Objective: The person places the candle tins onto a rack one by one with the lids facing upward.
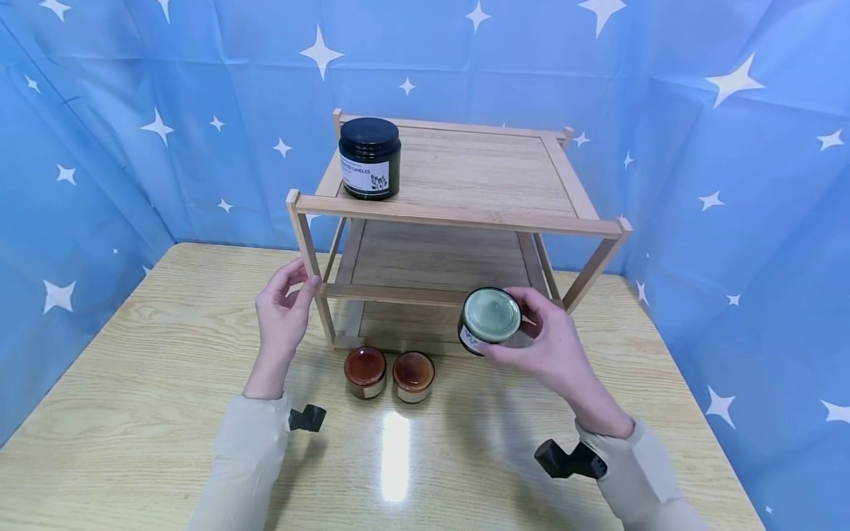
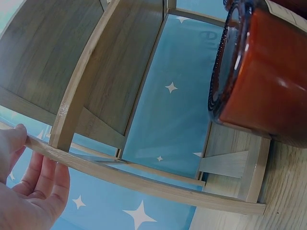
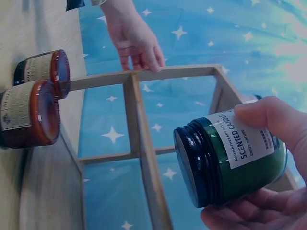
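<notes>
My right hand (image 1: 547, 335) holds a green glass candle jar (image 1: 491, 317) upside down, its pale green base facing up in the head view, before the right part of the middle tier. In the right wrist view its black lid and white "Scented Candles" label (image 3: 243, 139) show between thumb and fingers. With thumb and fingers, my left hand (image 1: 284, 306) pinches the left front post (image 2: 115, 175) of the wooden shelf (image 1: 425, 296). Two amber candle jars (image 1: 365, 369) (image 1: 413, 375) stand base up, side by side on the table by the shelf's foot.
On the shelf's top tier, at the left, a larger dark green candle jar (image 1: 369, 161) stands upright under its black lid. A light wood table (image 1: 166, 383) carries the shelf. Blue curtains (image 1: 219, 96) with white stars hang behind and at both sides.
</notes>
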Tool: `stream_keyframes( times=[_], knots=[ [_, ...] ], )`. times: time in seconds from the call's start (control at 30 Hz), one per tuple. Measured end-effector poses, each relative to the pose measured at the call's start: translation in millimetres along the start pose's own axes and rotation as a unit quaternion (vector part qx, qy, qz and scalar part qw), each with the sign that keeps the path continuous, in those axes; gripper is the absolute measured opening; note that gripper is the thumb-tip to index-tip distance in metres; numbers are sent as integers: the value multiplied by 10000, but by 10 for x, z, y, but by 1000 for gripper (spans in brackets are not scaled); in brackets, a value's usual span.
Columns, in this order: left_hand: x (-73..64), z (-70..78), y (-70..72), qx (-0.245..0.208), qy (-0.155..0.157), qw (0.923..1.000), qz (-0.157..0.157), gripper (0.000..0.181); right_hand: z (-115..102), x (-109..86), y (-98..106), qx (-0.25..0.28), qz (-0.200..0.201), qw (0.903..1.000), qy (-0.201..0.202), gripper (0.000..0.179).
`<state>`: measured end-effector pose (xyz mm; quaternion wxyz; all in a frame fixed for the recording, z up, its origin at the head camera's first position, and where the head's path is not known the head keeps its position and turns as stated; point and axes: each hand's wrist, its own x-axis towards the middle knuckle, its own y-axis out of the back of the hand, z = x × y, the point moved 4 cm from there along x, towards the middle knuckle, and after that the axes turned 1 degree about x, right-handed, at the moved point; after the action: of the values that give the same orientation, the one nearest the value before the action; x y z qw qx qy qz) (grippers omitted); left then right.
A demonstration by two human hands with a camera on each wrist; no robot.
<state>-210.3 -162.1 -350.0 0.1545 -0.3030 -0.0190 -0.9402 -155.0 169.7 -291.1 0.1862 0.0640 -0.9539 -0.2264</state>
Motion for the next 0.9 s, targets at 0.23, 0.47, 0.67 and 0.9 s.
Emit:
stream_keyframes(
  times=[0.23, 0.47, 0.67, 0.9],
  knots=[
    [-4, -4, 3, 17, 3, 10000, -18, 25, -119, 58, 50, -37, -25, 10000, -48, 61],
    [4, -2, 4, 13, 2, 10000, 2, 25, -224, 121, 89, -1, -68, 10000, 47, 61],
    [10, -18, 12, 21, 35, 10000, 19, 25, -329, 167, 115, -32, -52, 9999, 109, 61],
    [4, -15, 10, 24, 21, 10000, 16, 25, -462, 213, 162, -97, 1, 9997, 223, 63]
  ],
)
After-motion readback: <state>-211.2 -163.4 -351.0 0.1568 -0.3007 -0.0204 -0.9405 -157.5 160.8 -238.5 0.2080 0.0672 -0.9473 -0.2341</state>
